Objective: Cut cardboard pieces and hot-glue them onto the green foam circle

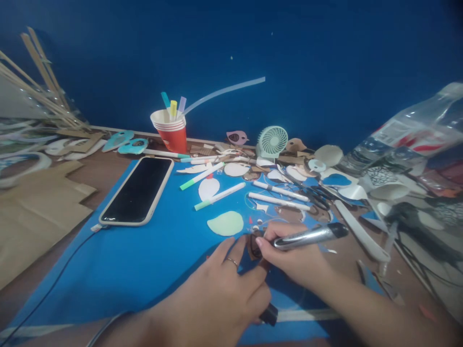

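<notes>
My right hand (289, 255) grips a thick silver marker (307, 236) with a black end, its tip low by a small dark brown piece (254, 245). With its fingertips on that piece, my left hand (235, 284) lies palm down over the blue sheet (144, 265). Its lower fingers curl round a black cap (269, 314), which sticks out below them. The marker's tip and part of the brown piece are hidden by my fingers. Just above my left hand lies a pale green leaf-shaped cutout (226, 223).
A phone (139, 193) with a cable lies at left. White pens (220, 196), cutouts and black scissors (318, 197) are scattered behind my hands. Farther back stand red cups (173, 137) with markers and a small fan (273, 142). A plastic bottle (408, 130) leans at right.
</notes>
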Motion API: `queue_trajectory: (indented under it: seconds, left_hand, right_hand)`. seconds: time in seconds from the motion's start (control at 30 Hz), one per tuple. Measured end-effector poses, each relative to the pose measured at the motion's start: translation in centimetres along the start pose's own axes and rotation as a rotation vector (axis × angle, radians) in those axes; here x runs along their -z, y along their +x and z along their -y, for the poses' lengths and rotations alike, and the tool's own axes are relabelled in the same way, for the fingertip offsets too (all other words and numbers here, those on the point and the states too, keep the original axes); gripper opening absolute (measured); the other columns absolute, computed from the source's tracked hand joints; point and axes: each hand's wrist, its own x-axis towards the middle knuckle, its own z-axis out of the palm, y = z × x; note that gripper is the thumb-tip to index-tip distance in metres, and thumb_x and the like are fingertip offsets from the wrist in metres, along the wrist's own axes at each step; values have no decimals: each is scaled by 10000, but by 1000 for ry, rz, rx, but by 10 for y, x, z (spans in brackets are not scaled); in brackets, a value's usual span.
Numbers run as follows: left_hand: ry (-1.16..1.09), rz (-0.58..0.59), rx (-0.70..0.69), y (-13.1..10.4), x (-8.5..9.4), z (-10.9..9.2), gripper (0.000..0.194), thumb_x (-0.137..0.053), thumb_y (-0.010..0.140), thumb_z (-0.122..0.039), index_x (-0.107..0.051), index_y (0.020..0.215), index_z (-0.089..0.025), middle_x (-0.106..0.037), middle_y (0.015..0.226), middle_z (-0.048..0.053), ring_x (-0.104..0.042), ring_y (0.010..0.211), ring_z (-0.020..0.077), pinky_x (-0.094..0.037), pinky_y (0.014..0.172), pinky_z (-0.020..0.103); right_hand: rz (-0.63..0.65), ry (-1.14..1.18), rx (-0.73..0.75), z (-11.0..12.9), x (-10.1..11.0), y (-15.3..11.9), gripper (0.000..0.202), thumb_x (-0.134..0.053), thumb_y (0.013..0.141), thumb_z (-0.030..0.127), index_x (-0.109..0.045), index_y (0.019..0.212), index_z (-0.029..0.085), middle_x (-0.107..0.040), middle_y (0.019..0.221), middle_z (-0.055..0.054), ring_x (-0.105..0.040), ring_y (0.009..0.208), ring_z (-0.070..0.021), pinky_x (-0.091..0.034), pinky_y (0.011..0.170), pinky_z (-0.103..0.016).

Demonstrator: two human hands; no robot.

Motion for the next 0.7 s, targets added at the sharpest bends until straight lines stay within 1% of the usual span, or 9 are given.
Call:
queue_trajectory:
  seconds: [0.1, 0.23, 0.37, 0.43, 0.57, 0.7]
  left_hand:
    - [-7, 5, 4, 0, 0, 0, 259, -418, 852, -374, -564, 983, -204, -567, 1090, 32, -424, 1135, 339, -254, 941, 509]
    - [-19, 9, -2, -1, -2, 1, 281, -394, 861, -382, -548, 1012, -202, -547, 1152, 30, -407, 1146, 367, -259, 934, 518]
    - [-32, 17, 12, -1, -2, 1, 272, -398, 860, -378, -548, 1009, -208, -553, 1142, 30, -398, 1152, 372, -252, 936, 529]
    - [-36, 15, 10, -1, -2, 1, 269, -402, 859, -374, -552, 1009, -210, -551, 1148, 36, -406, 1147, 364, -249, 939, 529]
    - [-30, 11, 6, -1, -2, 1, 277, -420, 849, -387, -556, 1009, -206, -549, 1151, 39, -448, 1108, 340, -267, 933, 512]
    - [-20, 15, 10, 0, -2, 0, 268, -415, 852, -380, -554, 997, -201, -571, 1093, 30, -467, 1081, 341, -279, 920, 517]
  right_hand:
    - [-37, -20, -9, 0, 1, 0, 279, -518, 719, 184, -376, 479, 191, -376, 438, 62, -340, 435, -81, -285, 401, -188]
    - [-78, -16, -46, -1, 2, -1, 294, -508, 711, 172, -329, 479, 195, -336, 443, 66, -321, 433, -78, -263, 399, -191]
    - [-153, 23, -89, -2, 3, -1, 307, -502, 711, 178, -305, 477, 201, -292, 439, 72, -303, 431, -81, -258, 403, -200]
    - [-158, 69, -87, -1, 3, -1, 299, -510, 727, 207, -341, 480, 198, -320, 440, 68, -323, 435, -83, -278, 413, -201]
    - [-40, 135, -43, 2, 3, 2, 236, -543, 736, 241, -468, 520, 181, -461, 468, 51, -397, 449, -87, -317, 423, -196]
    - [20, 141, -25, 3, 1, 3, 226, -550, 738, 218, -498, 522, 177, -532, 493, 38, -450, 471, -89, -349, 447, -190]
